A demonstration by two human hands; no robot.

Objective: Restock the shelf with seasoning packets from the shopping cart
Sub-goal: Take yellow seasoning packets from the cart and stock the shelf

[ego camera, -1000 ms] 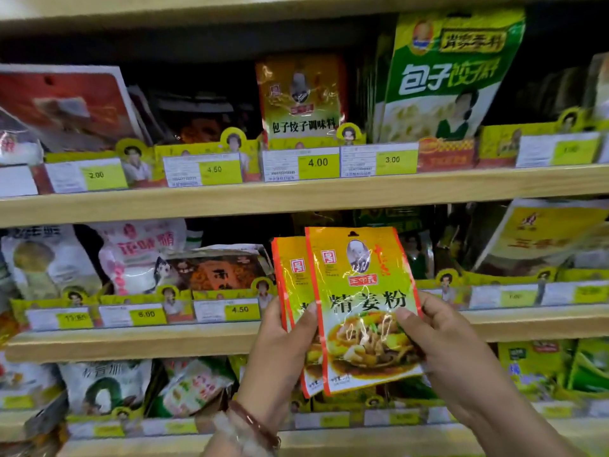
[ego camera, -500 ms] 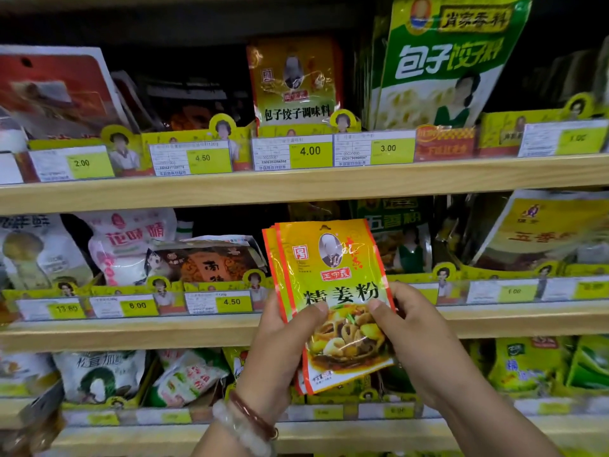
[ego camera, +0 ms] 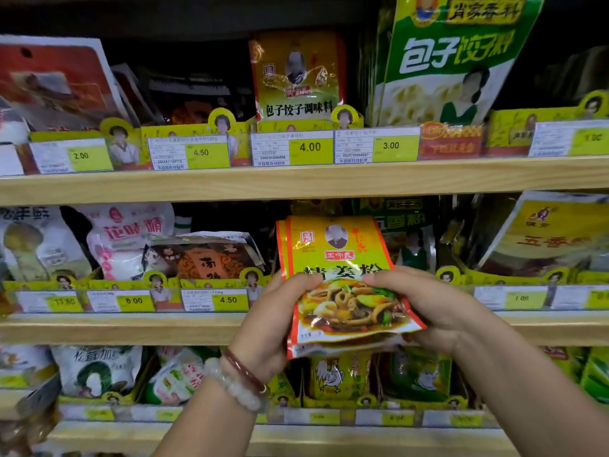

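Observation:
A small stack of yellow seasoning packets with red edges and a food picture stands upright in front of the middle shelf. My left hand grips the stack's left side, thumb across the front. My right hand grips the right side, thumb on the front too. The packets' tops lean into the dark gap of the middle shelf, between a brown packet and green packets. The shopping cart is out of view.
The wooden upper shelf carries a yellow dumpling-seasoning packet and a large green-and-white bag. Yellow price tags line every shelf edge. The lower shelf holds yellow chicken packets. White bags stand at left.
Both hands have squared the two fanned packets into one stack and carried it up and forward, closer to the gap on the middle shelf. The camera has moved nearer the shelves.

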